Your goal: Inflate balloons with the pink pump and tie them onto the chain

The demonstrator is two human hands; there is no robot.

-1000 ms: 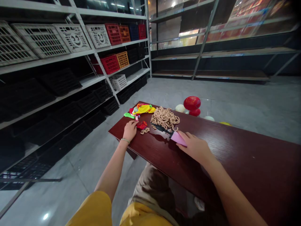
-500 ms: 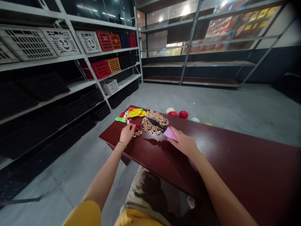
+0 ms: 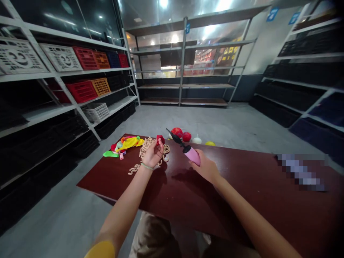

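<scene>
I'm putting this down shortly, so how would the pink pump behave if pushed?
The pink pump could roll, as its body looks round. The narrower black tip might make it curve. It's likely stiff: that tip juts out unsupported.

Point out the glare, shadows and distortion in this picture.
Head view: white overhead lights flare along the top; head view: the pink-and-black plastic pump casts a dark shadow on the glossy dark-red wooden table; head view: lens distortion seems to slant the left white metal rack.

Right fingers [image 3: 200, 156] grip a pink-and-black pump [image 3: 191, 155]
</scene>
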